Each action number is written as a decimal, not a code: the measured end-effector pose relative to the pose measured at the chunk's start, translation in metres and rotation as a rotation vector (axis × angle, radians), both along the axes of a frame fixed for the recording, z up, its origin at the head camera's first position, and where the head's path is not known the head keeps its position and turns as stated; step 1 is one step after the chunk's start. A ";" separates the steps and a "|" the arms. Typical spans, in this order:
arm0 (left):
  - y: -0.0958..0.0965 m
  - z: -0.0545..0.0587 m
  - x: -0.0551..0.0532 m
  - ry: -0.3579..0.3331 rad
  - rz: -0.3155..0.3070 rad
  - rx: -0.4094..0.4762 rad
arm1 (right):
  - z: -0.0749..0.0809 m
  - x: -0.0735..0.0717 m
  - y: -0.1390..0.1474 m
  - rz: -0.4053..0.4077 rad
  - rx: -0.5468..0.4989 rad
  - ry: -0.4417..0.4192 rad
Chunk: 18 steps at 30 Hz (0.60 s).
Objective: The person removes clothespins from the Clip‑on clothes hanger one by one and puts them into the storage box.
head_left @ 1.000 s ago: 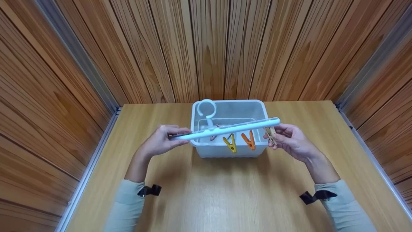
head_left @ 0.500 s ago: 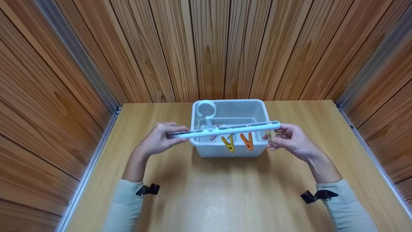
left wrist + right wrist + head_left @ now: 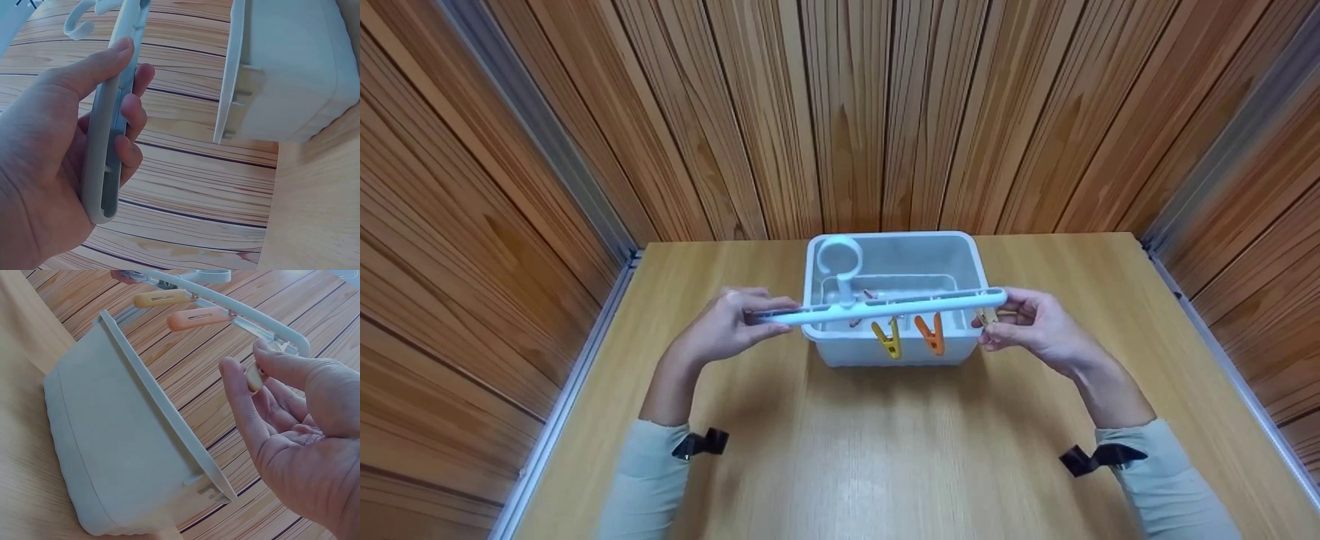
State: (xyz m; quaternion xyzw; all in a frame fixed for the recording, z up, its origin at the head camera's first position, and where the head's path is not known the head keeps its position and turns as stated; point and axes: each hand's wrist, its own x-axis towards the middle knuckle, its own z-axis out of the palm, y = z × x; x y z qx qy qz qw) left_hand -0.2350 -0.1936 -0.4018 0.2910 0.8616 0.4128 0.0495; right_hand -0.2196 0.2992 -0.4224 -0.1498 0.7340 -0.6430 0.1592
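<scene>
My left hand (image 3: 727,324) grips one end of a light blue plastic hanger (image 3: 885,306) with an open hook. In the left wrist view, thumb and fingers wrap around its hollow bar (image 3: 101,152). Beneath the bar hang a yellow clothespin (image 3: 887,341) and an orange clothespin (image 3: 931,336). At the hanger's other end, my right hand (image 3: 1039,326) pinches a pale wooden clothespin (image 3: 988,316) between thumb and fingers, seen also as a clothespin end (image 3: 256,378) in the right wrist view. Fingers hide most of it, so I cannot tell whether it bites the bar.
A translucent white plastic bin (image 3: 896,354) stands on the wooden table (image 3: 870,450) behind and below the hanger. Small pinkish items (image 3: 855,322) show inside, mostly hidden. Wood-panelled walls (image 3: 840,112) close in the back and both sides.
The hanger's right end has come down, so the bar lies closer to level. It has shifted slightly left, its clothespins with it. Both hands keep their holds.
</scene>
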 end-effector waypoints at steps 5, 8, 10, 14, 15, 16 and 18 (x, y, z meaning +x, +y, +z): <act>-0.001 -0.001 0.000 0.018 -0.004 0.003 | 0.002 0.000 -0.001 -0.013 0.027 0.006; -0.001 -0.003 -0.001 0.018 -0.015 0.011 | 0.003 0.000 0.000 0.002 0.007 0.023; 0.000 -0.004 -0.001 0.010 -0.019 0.014 | 0.003 -0.001 0.000 0.019 -0.011 0.038; 0.000 -0.005 -0.001 -0.033 -0.018 0.013 | 0.002 0.000 0.002 0.040 -0.018 0.056; 0.000 -0.005 -0.001 -0.046 -0.018 0.010 | 0.002 0.000 0.002 0.041 -0.013 0.056; 0.000 -0.005 -0.001 -0.059 -0.019 0.006 | 0.002 0.000 0.002 0.039 -0.004 0.054; 0.000 -0.005 0.000 -0.081 -0.020 -0.005 | 0.001 0.001 0.003 0.036 0.010 0.049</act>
